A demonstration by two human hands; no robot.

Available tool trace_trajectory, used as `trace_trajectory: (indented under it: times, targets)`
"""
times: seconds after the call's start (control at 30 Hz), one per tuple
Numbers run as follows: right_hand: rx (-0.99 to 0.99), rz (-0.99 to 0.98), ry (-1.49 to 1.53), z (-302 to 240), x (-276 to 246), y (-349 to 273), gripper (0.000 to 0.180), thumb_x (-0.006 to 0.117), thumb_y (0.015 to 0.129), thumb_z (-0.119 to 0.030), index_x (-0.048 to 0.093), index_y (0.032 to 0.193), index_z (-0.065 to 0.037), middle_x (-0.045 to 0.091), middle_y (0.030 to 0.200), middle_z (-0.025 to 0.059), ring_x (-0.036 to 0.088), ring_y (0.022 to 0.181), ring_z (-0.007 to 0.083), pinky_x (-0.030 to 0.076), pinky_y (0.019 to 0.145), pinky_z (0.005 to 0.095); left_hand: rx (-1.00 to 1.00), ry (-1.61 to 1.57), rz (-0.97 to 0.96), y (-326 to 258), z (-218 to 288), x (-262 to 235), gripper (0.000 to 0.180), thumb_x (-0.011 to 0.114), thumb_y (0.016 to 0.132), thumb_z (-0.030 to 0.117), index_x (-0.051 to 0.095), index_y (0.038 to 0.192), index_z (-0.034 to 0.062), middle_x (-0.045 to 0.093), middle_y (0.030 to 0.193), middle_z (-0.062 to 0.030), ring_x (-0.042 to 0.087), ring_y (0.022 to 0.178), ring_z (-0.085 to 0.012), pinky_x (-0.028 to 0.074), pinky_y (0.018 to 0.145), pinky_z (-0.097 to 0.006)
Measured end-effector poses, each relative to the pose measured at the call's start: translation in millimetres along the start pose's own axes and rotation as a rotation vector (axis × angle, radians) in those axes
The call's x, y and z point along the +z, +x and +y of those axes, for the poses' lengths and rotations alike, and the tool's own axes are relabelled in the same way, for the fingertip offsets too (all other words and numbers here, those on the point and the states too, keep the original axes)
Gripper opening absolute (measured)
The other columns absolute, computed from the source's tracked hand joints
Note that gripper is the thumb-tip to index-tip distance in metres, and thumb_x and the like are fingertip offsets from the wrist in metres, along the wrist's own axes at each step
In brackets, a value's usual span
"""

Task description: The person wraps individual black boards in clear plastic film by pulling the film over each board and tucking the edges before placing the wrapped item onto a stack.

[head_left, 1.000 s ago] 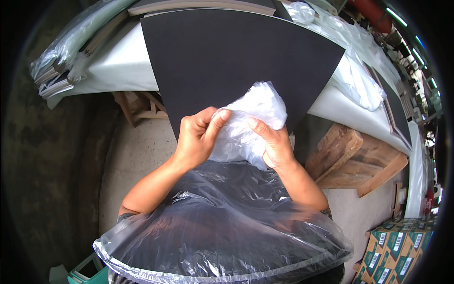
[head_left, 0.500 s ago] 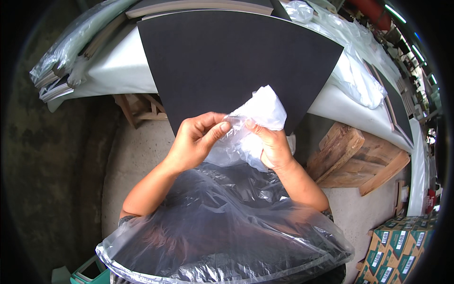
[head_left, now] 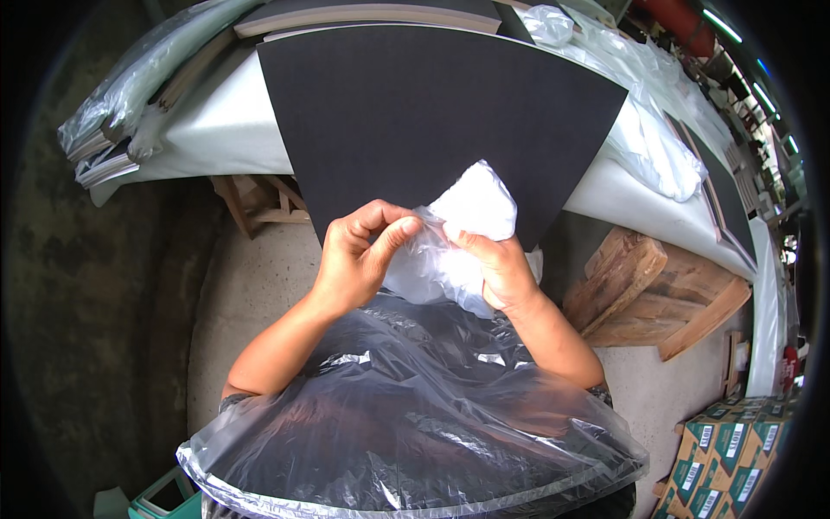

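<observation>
A dark wall [head_left: 95,285] fills the left side of the head view, and a pale concrete floor [head_left: 251,294] shows below the white-covered table [head_left: 225,138]. Across the table's near edge I see a large black board [head_left: 441,104], its lower part reaching down behind the 2 hands.

On my feed, the left hand [head_left: 359,251] has a narrow pinch: thumb and index finger close together on an edge of thin translucent film [head_left: 419,272]. The right hand [head_left: 501,264] is closed around a crumpled white wad [head_left: 480,203], thumb across its near side, and the wad stands up above that thumb in front of the board. The film hangs bunched between the 2 hands; I cannot tell whether it and the wad are 1 piece.

Nearer the camera, a broad clear plastic sheet [head_left: 415,432] spreads over the forearms and the body, its pale rim curving along the bottom. At upper left I have a plastic-wrapped stack [head_left: 130,78], and at upper right, crumpled clear plastic [head_left: 657,147] on the table. Below that, on the right, stands a rough wooden support [head_left: 618,272], with printed cartons [head_left: 726,454] stacked at lower right.
</observation>
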State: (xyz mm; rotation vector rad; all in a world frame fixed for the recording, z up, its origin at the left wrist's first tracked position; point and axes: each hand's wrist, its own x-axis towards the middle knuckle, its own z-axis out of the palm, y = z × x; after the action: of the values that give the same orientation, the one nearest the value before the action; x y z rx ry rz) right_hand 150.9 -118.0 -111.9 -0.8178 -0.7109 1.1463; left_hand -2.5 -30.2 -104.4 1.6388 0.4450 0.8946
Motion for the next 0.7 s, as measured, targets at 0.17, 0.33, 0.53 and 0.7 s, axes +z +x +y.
trace_trajectory:
  times: [0.17, 0.33, 0.53, 0.7]
  targets:
    - [0.011, 0.035, 0.029, 1, -2, 1, 0.024, 0.062, 0.079, -0.005, 0.054, 0.102, -0.003, 0.058, 0.089, 0.0019, 0.056, 0.085, 0.0104, 0.044, 0.076, 0.0244, 0.011, -0.019, -0.011, 2, -2, -1, 0.013, 0.056, 0.086, 0.012, 0.059, 0.085, -0.0002, 0.060, 0.079, 0.0003, 0.051, 0.071, -0.0042, 0.042, 0.065, -0.018]
    - [-0.114, 0.053, 0.047, 7, -3, 2, 0.022, 0.062, 0.079, -0.005, 0.056, 0.099, -0.003, 0.058, 0.090, 0.0021, 0.056, 0.085, 0.0101, 0.044, 0.075, 0.0240, 0.105, 0.010, 0.014, 2, -6, 5, 0.014, 0.059, 0.083, 0.014, 0.059, 0.085, 0.0000, 0.059, 0.074, -0.0002, 0.052, 0.069, -0.0055, 0.043, 0.064, -0.020]
    - [-0.033, 0.024, 0.020, -3, 2, 1, 0.024, 0.063, 0.079, -0.006, 0.055, 0.101, -0.004, 0.057, 0.089, 0.0015, 0.054, 0.085, 0.0095, 0.044, 0.076, 0.0244, 0.085, 0.014, 0.036, 3, -5, 5, 0.010, 0.063, 0.080, 0.009, 0.059, 0.084, 0.0006, 0.060, 0.078, -0.0021, 0.053, 0.073, -0.0064, 0.043, 0.067, -0.020]
    - [-0.072, 0.014, 0.021, -3, 5, 0, 0.025, 0.064, 0.080, -0.010, 0.053, 0.102, -0.005, 0.055, 0.091, 0.0007, 0.052, 0.087, 0.0096, 0.043, 0.078, 0.0252, 0.144, 0.054, 0.078, 4, -9, 3, 0.011, 0.062, 0.081, 0.012, 0.063, 0.079, 0.0015, 0.061, 0.072, -0.0040, 0.052, 0.064, -0.0081, 0.043, 0.060, -0.022]
